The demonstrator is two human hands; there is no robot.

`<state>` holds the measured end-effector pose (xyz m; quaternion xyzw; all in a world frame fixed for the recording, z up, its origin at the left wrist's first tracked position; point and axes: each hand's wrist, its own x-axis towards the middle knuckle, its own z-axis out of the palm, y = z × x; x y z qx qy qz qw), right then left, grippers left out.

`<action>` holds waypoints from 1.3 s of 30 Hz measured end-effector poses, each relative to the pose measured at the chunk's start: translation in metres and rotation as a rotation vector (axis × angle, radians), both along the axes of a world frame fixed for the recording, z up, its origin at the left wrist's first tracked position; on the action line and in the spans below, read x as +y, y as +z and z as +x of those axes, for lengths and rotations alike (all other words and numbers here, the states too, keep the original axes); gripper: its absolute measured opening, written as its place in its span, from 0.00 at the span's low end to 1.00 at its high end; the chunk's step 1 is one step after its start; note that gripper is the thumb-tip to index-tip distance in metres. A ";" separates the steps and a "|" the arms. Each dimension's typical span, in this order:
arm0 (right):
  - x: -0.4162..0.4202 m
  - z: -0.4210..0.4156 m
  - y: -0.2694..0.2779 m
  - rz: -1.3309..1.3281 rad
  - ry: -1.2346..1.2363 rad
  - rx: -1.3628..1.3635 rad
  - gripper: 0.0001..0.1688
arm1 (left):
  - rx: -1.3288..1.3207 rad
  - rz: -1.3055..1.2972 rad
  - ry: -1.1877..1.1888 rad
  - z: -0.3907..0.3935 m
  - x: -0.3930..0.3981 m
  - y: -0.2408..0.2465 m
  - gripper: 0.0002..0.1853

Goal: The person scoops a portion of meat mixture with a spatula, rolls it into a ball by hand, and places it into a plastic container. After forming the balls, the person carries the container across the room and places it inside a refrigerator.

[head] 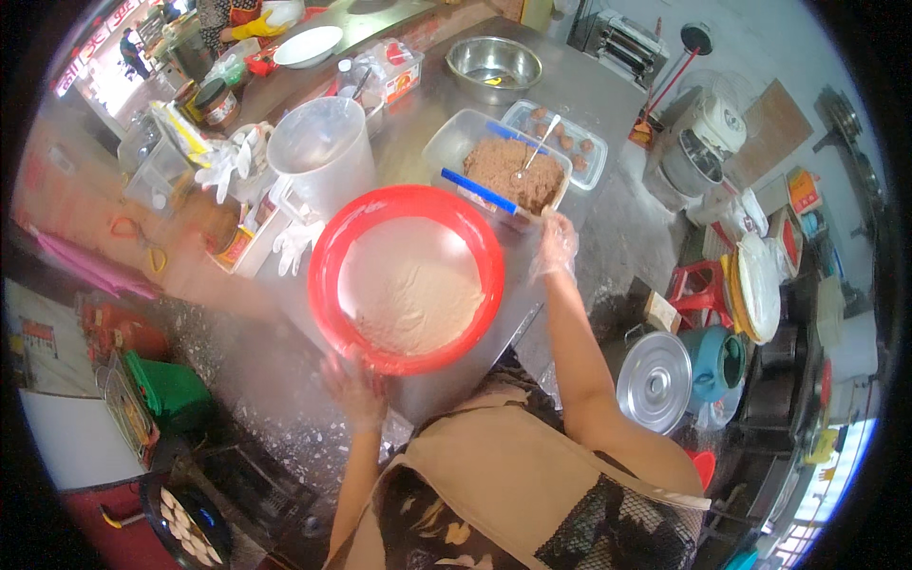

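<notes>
A red plastic basin (324,274) with pale flour (420,306) inside stands at the near edge of the metal worktop. At the basin's lower left rim is my left hand (354,388), blurred; its exact hold is unclear. My right hand (557,244), in a clear plastic glove, grips the near right corner of a clear container (445,142) with blue side clips. Brown crumbly filling (509,167) lies in it, with a metal spoon (538,147) resting on top. Behind it, a shallow plastic tray (597,160) holds several brown balls (566,142).
A large plastic measuring jug (320,149) and a white glove (293,246) lie left of the container. A steel bowl (494,64) stands farther back. Another person's yellow-gloved hand (260,27) shows at the upper left. Stools and pots stand at the right.
</notes>
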<state>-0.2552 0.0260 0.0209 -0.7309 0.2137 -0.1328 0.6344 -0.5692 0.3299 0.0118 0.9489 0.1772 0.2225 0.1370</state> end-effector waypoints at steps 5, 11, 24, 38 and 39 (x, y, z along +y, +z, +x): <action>-0.005 0.121 0.055 0.288 0.175 0.076 0.24 | 0.405 0.141 0.332 -0.014 0.007 -0.024 0.32; -0.033 0.235 0.073 0.303 0.473 0.249 0.20 | 0.454 0.231 1.038 0.010 -0.073 0.030 0.32; -0.014 0.200 0.118 -0.659 1.363 -1.165 0.10 | -0.290 0.020 0.764 0.109 -0.165 0.079 0.33; -0.013 0.210 0.114 -0.569 1.419 -0.905 0.26 | -0.329 -0.441 0.406 0.258 -0.233 0.084 0.24; -0.022 0.221 0.106 -0.568 1.169 -0.927 0.17 | -0.332 -0.535 0.322 0.265 -0.240 0.071 0.24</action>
